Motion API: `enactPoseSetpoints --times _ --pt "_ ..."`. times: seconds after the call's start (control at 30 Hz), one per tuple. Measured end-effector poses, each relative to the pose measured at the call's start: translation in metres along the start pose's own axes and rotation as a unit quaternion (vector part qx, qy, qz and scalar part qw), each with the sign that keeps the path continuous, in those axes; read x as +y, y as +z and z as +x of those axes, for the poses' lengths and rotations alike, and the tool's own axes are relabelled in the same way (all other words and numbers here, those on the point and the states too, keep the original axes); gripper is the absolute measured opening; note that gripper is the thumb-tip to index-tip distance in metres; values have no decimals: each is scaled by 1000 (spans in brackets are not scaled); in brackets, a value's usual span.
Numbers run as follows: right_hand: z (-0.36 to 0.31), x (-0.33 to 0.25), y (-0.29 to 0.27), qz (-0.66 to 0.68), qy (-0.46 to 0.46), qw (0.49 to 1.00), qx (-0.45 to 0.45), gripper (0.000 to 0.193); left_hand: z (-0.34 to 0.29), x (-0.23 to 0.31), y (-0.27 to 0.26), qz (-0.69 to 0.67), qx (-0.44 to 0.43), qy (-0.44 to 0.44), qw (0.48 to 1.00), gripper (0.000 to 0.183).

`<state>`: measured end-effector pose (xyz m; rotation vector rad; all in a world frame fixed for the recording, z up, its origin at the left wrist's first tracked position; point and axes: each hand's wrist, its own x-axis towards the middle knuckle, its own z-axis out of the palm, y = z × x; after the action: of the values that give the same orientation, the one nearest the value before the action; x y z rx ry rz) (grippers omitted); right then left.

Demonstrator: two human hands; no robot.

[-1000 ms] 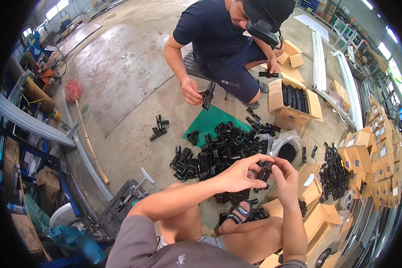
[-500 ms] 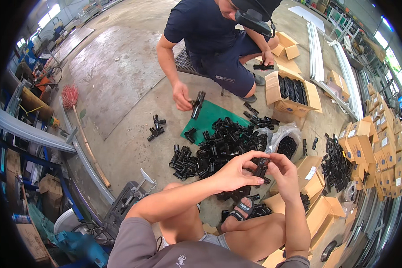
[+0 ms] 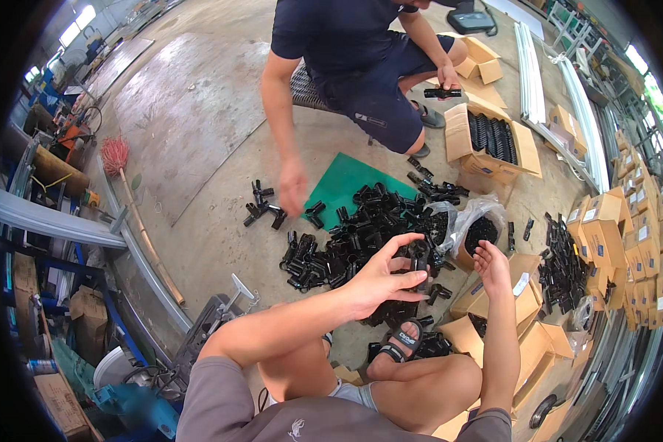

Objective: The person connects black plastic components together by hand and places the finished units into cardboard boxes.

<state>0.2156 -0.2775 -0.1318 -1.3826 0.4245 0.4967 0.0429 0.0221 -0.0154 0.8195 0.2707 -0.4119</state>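
My left hand [image 3: 381, 278] grips a black pipe fitting [image 3: 419, 255] between thumb and fingers, raised over the near side of a heap of similar black fittings [image 3: 361, 225]. To its right, my right hand [image 3: 495, 268] is apart from the fitting, fingers loosely bent and separated, with nothing visible in it. Just beyond it stands a clear plastic bag [image 3: 496, 214] filled with small black parts. Part of the heap lies on a green sheet [image 3: 339, 177].
A person opposite holds a black fitting [image 3: 442, 93]; their other hand [image 3: 293, 186] is blurred near a small group of fittings [image 3: 261, 204]. An open carton [image 3: 460, 140] holds stacked black pieces. Cartons [image 3: 604, 228] and loose black parts [image 3: 563, 265] lie rightward; a broom [image 3: 149, 228] lies left.
My right hand has left the fitting and moved right, toward the bag. The fitting stays in my left hand. The other person has set a fitting down with the small group at left.
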Motion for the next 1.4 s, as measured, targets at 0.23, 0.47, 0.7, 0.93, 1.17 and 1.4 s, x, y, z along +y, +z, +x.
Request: enactPoseSetpoints --times 0.23,0.47,0.7,0.93,1.17,1.4 --pt "98 44 -25 -156 15 985 77 27 6 11 -7 -14 -30 17 999 78" --pt "173 37 -57 -625 -91 754 180 32 27 18 -21 15 18 4 1000 89" --pt "226 62 -106 -626 -28 772 109 23 40 13 -27 20 61 -18 998 89" --pt "226 97 -84 -696 -52 710 96 27 47 12 -37 16 52 -50 997 87" --pt "211 94 -77 -679 -34 730 77 19 50 9 -42 7 20 -79 997 83" --pt "226 112 -92 -679 -88 720 112 17 44 10 -40 15 -6 -46 999 78"
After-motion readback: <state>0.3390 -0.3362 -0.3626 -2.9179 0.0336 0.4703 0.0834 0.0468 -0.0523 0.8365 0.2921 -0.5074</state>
